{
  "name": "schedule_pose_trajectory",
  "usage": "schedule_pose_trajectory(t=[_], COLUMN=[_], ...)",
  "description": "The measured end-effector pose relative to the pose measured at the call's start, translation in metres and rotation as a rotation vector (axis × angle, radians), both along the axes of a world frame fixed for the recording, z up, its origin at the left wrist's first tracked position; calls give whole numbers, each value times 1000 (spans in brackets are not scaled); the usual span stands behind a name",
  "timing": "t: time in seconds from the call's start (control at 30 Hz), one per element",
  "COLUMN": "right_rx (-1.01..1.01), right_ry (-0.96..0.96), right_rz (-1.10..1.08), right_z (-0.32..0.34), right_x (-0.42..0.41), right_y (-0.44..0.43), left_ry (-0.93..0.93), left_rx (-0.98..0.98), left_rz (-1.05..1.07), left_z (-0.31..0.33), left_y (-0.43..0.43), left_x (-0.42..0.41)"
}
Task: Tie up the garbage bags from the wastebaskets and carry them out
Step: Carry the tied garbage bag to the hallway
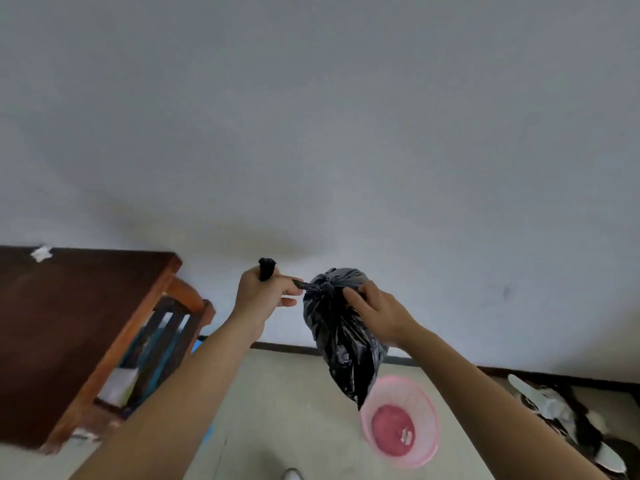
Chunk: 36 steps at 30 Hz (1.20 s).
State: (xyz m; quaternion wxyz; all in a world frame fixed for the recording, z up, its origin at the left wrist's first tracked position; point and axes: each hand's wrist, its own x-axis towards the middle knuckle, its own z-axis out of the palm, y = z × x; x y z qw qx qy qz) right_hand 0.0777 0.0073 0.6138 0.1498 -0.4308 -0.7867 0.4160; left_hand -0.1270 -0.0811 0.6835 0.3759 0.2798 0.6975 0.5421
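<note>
A black garbage bag [341,337] hangs in the air in front of me, gathered into a knot at its top. My left hand [263,296] is closed on a twisted strip of the bag's top, which sticks out above my fist and runs taut to the knot. My right hand [375,311] grips the bag just right of the knot, fingers pressed into the plastic. Below the bag stands a pink mesh wastebasket [424,407] on the floor, with a scrap of paper [406,436] at its bottom.
A dark wooden table [69,334] fills the left, with a chair [180,317] pushed under it and a crumpled paper [41,253] on top. A white wall is straight ahead. Broken debris [568,417] lies along the baseboard at the right.
</note>
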Motion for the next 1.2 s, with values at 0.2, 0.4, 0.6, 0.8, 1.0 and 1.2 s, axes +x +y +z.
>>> schedule_pose_trajectory(t=[0.2,0.4,0.6,0.8,1.0,1.2], right_rx=[140,217,319,484,409,182], right_ry=[-134,-5,83,119,182,256], right_rz=[361,604,927,1128,1183,1431], right_z=[7,35,59,49,21,-2], right_x=[-149,-302,-478,-624,-715,-895], right_y=[-77,-195,-370,-552,-648,-831], left_ry=[16,42,112,102,68,75], left_rx=[31,156,173,113,59,-10], left_rz=[349,629,952,1298,1411,1647], left_z=[5,22,35,18,-8,-30], left_y=[-132,-295,-503,-702,-789,-949], left_x=[-100,-202,-310,-395,-436,-568])
